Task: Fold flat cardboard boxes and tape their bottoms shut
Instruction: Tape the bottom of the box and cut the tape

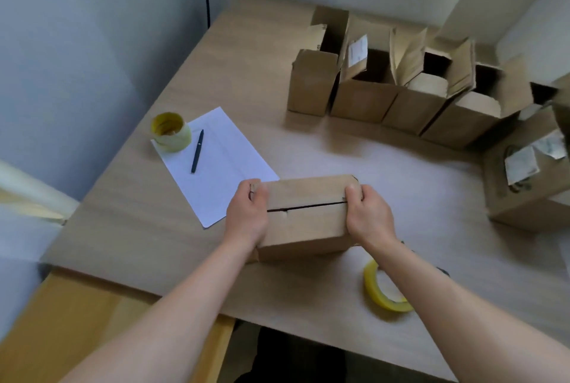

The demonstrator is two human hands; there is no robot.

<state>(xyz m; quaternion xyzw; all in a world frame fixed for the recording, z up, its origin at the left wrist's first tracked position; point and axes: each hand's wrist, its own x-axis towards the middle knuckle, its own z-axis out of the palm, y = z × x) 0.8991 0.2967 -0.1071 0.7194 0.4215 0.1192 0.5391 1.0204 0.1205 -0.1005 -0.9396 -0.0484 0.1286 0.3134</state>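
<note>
A small cardboard box (303,219) stands on the table (416,173) in front of me, its closed flaps facing up with a dark seam running across the middle. My left hand (246,214) grips the box's left end, thumb over the top edge. My right hand (367,213) grips the right end the same way. A yellow tape roll (377,290) lies flat on the table near my right forearm, partly hidden by it. A second yellow tape roll (170,131) stands at the left.
A white sheet of paper (222,166) with a dark pen (197,151) lies left of the box. Several open cardboard boxes (398,86) stand in a row at the back right, and a larger box (530,185) sits at the right edge. Walls close off the left and back.
</note>
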